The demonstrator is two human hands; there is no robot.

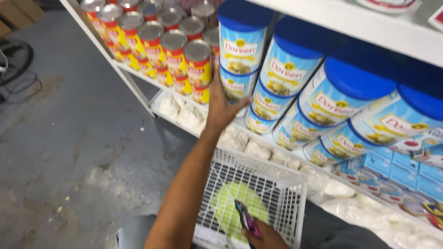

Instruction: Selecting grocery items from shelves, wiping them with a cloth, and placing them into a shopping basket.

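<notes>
Here the left hand (221,108) cups a blue-lidded tin (236,85) on the shelf (138,76).

Left of it stand yellow-and-red cans (197,69). The fingers wrap the tin's lower side, closing loosely, not yet lifting it. The tin looks rigid, smooth and probably weighty, so a grip round its middle suits. Below, the right hand (265,236) pinches a pink-and-black object (247,219) over a white wire basket (277,177).
</notes>
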